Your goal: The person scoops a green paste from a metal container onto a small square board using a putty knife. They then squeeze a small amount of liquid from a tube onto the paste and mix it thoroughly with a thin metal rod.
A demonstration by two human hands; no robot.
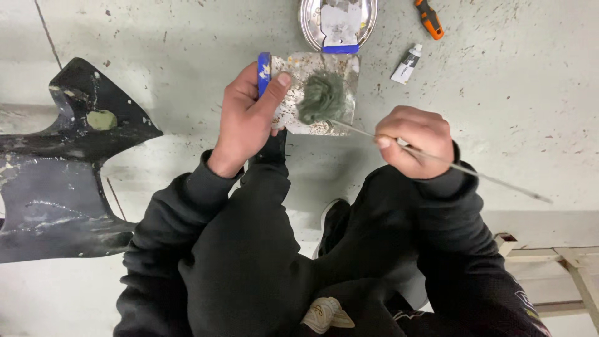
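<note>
Your left hand (249, 118) clamps its fingers on the blue-handled spreader blade (315, 93), keeping the green filler blob (321, 97) level above the floor (a ready palette), while your right hand (417, 140) pinches a thin metal rod (462, 168) into it.

The metal spreader blade (315, 93) looked dull and crusted, its green filler (321, 97) matt and pasty. The thin metal rod (465, 168) shone. The black plastic fairing (56, 181) was glossy but scuffed; the concrete floor (511, 112) rough and speckled.
</note>
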